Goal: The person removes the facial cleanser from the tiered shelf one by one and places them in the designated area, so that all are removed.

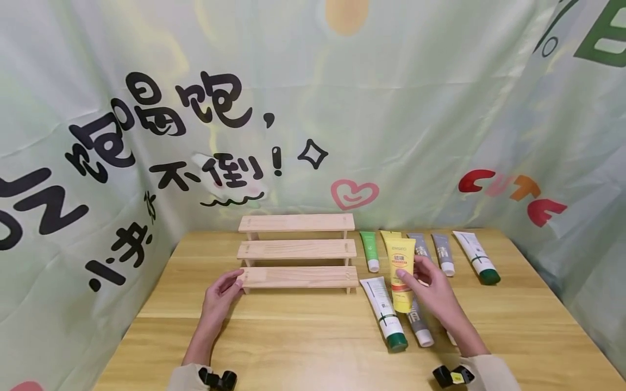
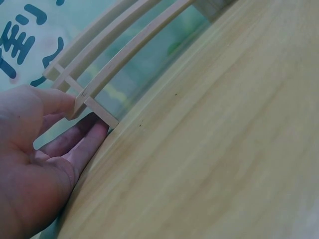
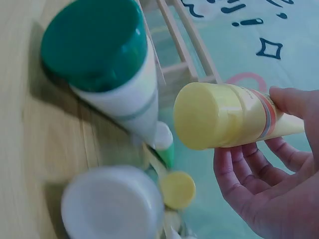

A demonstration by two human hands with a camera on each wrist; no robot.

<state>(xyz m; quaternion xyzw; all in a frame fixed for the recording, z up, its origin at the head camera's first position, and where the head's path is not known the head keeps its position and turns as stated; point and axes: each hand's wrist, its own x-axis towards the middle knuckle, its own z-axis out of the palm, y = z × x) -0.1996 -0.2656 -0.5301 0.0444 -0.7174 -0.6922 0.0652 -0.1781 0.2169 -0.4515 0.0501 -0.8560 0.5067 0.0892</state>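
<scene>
My right hand (image 1: 432,288) holds a yellow squeeze tube (image 1: 402,271) upright above the table, cap down. In the right wrist view the thumb lies on one side of the yellow tube (image 3: 219,117) and the fingers are curled under the other. A three-tier wooden display rack (image 1: 299,276) stands at the middle of the table. At its left end my left hand (image 1: 221,297) grips the lowest step, thumb on the edge of the board. The left wrist view shows the fingers of the left hand (image 2: 45,149) tucked beneath that board, beside the rack's leg (image 2: 102,113).
Right of the rack lie a green tube (image 1: 369,251), grey tubes (image 1: 443,254) and a white tube with a green cap (image 1: 475,258). Nearer me are another white tube (image 1: 383,312) and a grey tube (image 1: 419,326). A printed curtain (image 1: 415,125) hangs behind the table.
</scene>
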